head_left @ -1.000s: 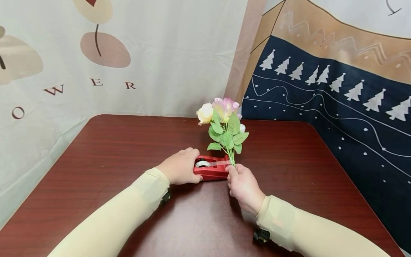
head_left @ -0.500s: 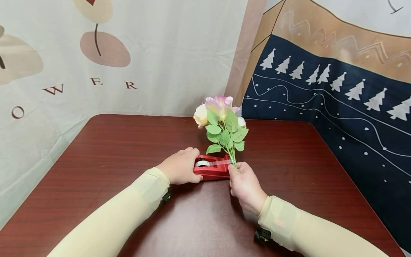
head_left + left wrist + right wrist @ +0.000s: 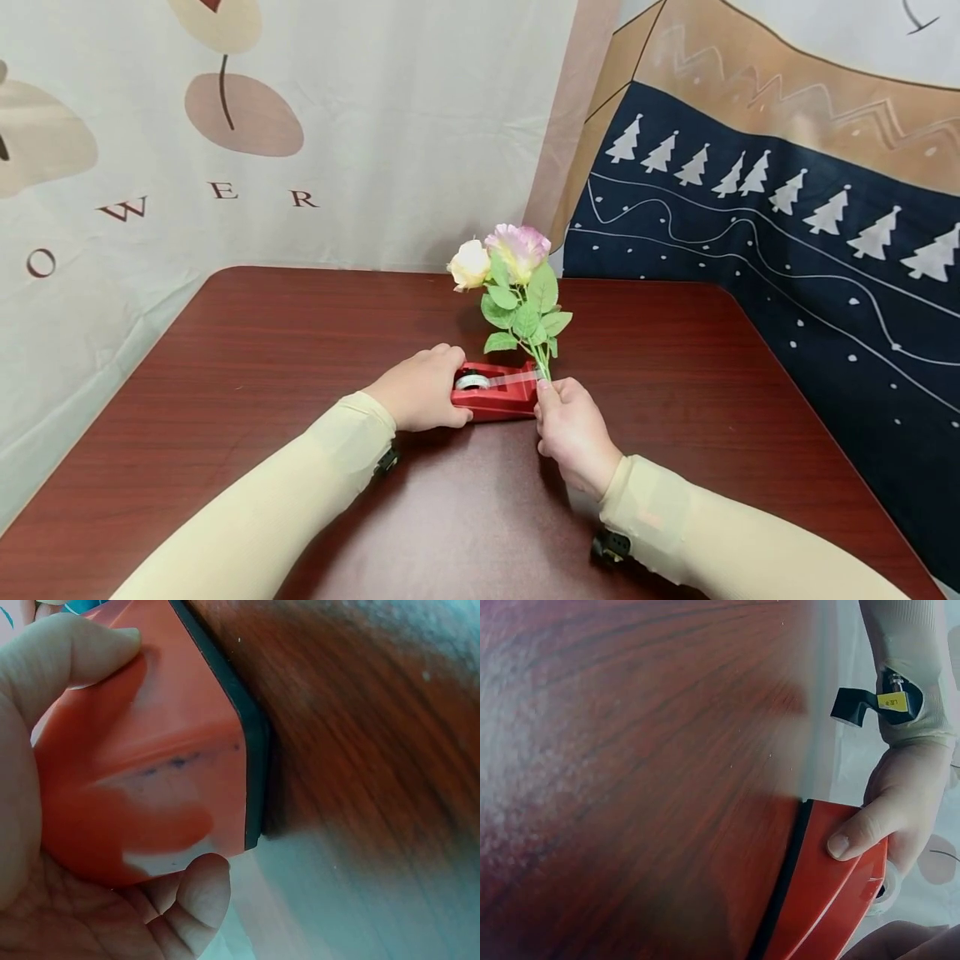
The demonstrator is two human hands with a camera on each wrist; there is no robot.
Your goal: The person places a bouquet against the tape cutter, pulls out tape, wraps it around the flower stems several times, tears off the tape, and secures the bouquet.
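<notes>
A red tape dispenser [image 3: 495, 407] with a dark base sits on the table, a roll of clear tape [image 3: 472, 382] inside it. My left hand [image 3: 423, 390] grips its left end, thumb on the near side, as the left wrist view shows on the red body [image 3: 150, 765]. At the dispenser's right end my right hand [image 3: 576, 433] pinches the stems [image 3: 543, 365] of a bunch of artificial flowers [image 3: 517, 250], pink and cream with green leaves [image 3: 528, 318]. A strip of tape [image 3: 517, 378] runs from the roll to the stems. The right wrist view barely shows the right fingers.
The dark red wooden table [image 3: 300, 333] extends around both hands. Behind it hangs a pale printed curtain [image 3: 420, 150], and a navy cloth with white trees [image 3: 690, 225] hangs at the right. A small black device [image 3: 900, 701] is strapped to the left wrist.
The flower bunch has turned and swung slightly in my right hand, its heads shifting left. My right hand has moved only a little. The dispenser and my left hand stay in place.
</notes>
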